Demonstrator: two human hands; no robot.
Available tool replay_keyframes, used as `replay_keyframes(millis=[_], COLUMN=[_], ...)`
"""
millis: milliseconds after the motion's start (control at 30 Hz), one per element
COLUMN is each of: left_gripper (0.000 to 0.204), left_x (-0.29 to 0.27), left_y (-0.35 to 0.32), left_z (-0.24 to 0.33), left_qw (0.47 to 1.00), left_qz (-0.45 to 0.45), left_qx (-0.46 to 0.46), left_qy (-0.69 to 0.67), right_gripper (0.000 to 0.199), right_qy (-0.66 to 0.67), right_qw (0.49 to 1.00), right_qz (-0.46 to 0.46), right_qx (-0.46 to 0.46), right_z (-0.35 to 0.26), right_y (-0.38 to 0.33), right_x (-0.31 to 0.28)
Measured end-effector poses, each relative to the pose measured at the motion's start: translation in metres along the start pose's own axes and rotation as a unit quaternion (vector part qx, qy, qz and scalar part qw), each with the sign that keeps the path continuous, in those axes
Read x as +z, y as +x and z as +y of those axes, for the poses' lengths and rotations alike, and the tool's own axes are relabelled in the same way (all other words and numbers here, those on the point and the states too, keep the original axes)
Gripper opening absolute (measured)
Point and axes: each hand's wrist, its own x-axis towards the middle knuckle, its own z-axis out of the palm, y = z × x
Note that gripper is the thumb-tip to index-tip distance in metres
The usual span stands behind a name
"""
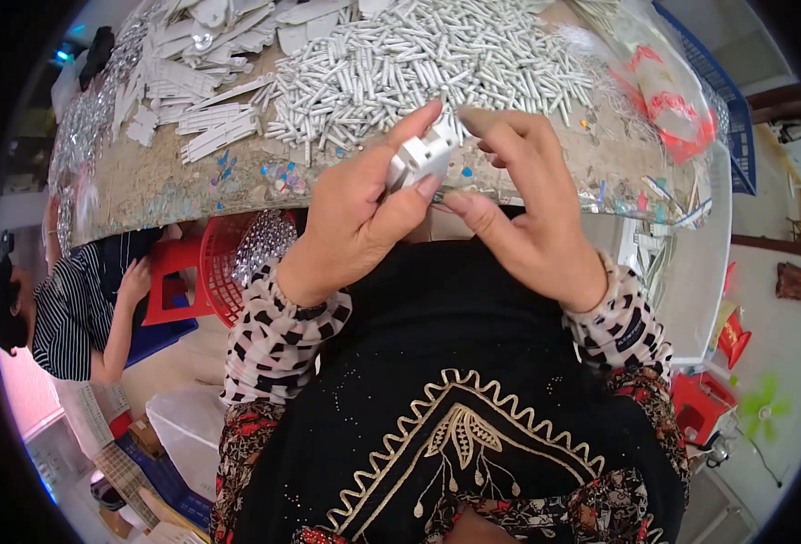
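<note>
Above the near edge of the worktable (178,198): a white blocky piece (426,161) shows between the two hands (one part or several pressed together, I cannot tell).
Left hand (350,222): clamped on that piece, thumb along its near side, index finger reaching up beside it.
Right hand (545,204): thumb and fingers apart, curved just beside the piece, its thumb tip near the left thumb; a dark patch at the index tip is too unclear to name.
White cylinders (436,68): heaped loose beyond the hands, with flat white strips (222,118) to their left and blue flecks (466,171) on the bare near part.
Slip risk: only the left hand bears the piece, so a slack thumb could let it drop onto the black apron (400,313) or past the table edge.
Mix-up risk: a part dropped forward could be hard to find, being white among white.
Spill risk: an outward swing of the right fingers could scatter cylinders from the heap's near side, as they lie unpenned there.
</note>
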Motion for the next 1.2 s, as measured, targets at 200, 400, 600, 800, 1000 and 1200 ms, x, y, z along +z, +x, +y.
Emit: replay_keyframes(millis=[200, 400, 600, 800, 1000, 1200], left_gripper=[0.081, 0.082, 0.051, 0.034, 0.029, 0.026], left_x=[0.010, 0.022, 0.013, 0.024, 0.029, 0.030], left_y=[0.001, -0.001, -0.004, -0.008, -0.007, -0.006], left_z=[-0.004, -0.001, -0.022, -0.048, -0.055, -0.061], left_qw=[0.996, 0.992, 0.980, 0.947, 0.951, 0.945], left_qz=[-0.081, -0.081, -0.139, -0.180, -0.171, -0.143], left_qx=[0.023, -0.054, -0.139, -0.241, -0.235, -0.286], left_qy=[0.009, -0.076, -0.038, -0.112, -0.104, -0.076], right_gripper=[0.023, 0.014, 0.012, 0.011, 0.009, 0.013], right_qy=[0.071, 0.092, 0.141, 0.250, 0.268, 0.245], right_qw=[0.993, 0.991, 0.983, 0.933, 0.920, 0.915], right_qz=[-0.093, -0.101, -0.083, -0.059, -0.064, -0.094], right_qx=[-0.010, 0.012, 0.088, 0.253, 0.279, 0.308], right_z=[0.014, 0.020, 0.031, 0.048, 0.065, 0.077], right_y=[0.008, -0.001, -0.013, -0.047, -0.055, -0.047], right_x=[-0.013, -0.011, -0.004, 0.013, 0.017, 0.014])
